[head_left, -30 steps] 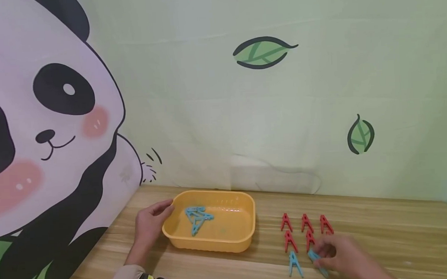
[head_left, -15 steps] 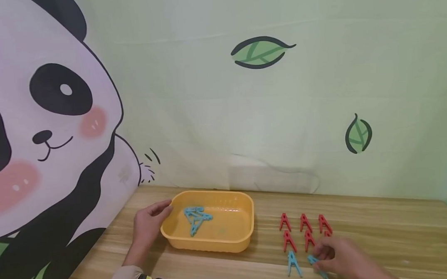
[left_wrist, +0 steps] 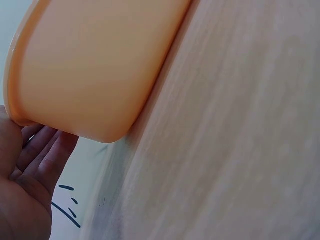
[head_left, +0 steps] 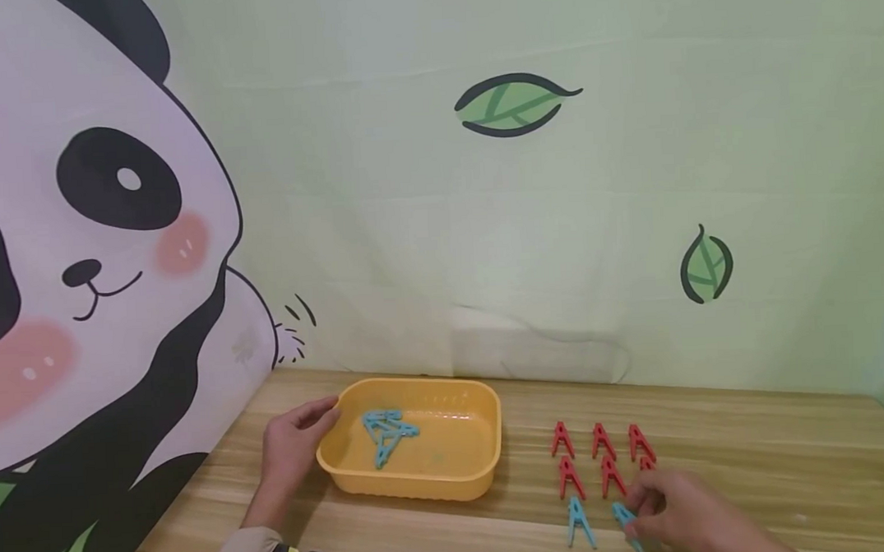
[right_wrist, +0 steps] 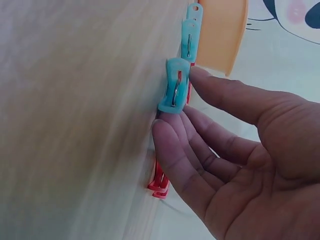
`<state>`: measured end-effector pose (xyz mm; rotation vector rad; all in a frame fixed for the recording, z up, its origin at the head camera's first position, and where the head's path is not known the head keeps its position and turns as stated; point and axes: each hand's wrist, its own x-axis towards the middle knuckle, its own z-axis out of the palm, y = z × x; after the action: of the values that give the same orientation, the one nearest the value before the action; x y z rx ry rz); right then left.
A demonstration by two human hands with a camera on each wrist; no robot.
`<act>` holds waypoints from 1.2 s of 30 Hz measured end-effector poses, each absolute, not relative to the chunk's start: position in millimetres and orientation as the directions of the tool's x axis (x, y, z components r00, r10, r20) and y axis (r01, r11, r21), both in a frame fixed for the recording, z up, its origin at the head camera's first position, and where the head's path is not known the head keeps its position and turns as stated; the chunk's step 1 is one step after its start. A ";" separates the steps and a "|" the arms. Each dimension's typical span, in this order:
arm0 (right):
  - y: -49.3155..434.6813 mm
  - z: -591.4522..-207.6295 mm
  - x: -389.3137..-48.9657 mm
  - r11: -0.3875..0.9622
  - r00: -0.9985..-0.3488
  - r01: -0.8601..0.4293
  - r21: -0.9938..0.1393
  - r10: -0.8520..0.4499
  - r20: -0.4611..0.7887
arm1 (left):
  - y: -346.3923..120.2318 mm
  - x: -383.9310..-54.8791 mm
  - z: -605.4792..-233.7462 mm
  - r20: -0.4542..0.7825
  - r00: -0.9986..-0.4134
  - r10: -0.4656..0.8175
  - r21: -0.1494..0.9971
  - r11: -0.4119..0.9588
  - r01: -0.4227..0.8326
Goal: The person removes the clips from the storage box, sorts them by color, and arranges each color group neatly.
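Beside the left end of a yellow plastic basin [head_left: 410,485], my left hand [head_left: 290,443] holds its rim, with the thumb at the rim and the fingers against the outer wall in the left wrist view. Several light-blue clothespins [head_left: 386,433] lie in the basin. My right hand [head_left: 678,509] pinches a blue clothespin [right_wrist: 174,85] between thumb and index finger, low at the table. Left of it in the head view stands another blue clothespin [head_left: 579,522], legs spread toward me. My right fingers partly hide the held clothespin in the head view.
Several red clothespins [head_left: 602,440] stand in two rows behind the blue ones; my right hand partly covers one. The wooden table [head_left: 453,531] meets a pale green wall cloth [head_left: 381,229] with a panda print at left.
The blue clothespin at my right fingers has turned a little, with only a slight shift of the hand. My left hand stays at the basin. The head view has drifted slightly.
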<state>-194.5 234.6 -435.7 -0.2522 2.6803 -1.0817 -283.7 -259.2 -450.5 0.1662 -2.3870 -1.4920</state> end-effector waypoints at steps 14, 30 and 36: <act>220.1 -438.2 -193.7 0.771 -0.978 0.072 -0.633 -0.070 -0.197 | -260.9 -284.2 -452.0 0.205 -0.943 -0.262 0.893 0.445 0.071; 218.1 -440.2 -193.8 0.731 -0.976 0.114 -0.673 -0.046 -0.214 | -260.5 -285.1 -452.5 0.212 -0.942 -0.260 0.893 0.442 0.079; 217.5 -440.0 -194.0 0.738 -0.973 0.123 -0.663 -0.042 -0.227 | -260.2 -285.2 -452.3 0.209 -0.942 -0.263 0.894 0.441 0.076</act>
<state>-194.0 217.5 -440.0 0.0641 2.7126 -1.0583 -285.2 -260.2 -452.3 0.1605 -2.3799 -1.5012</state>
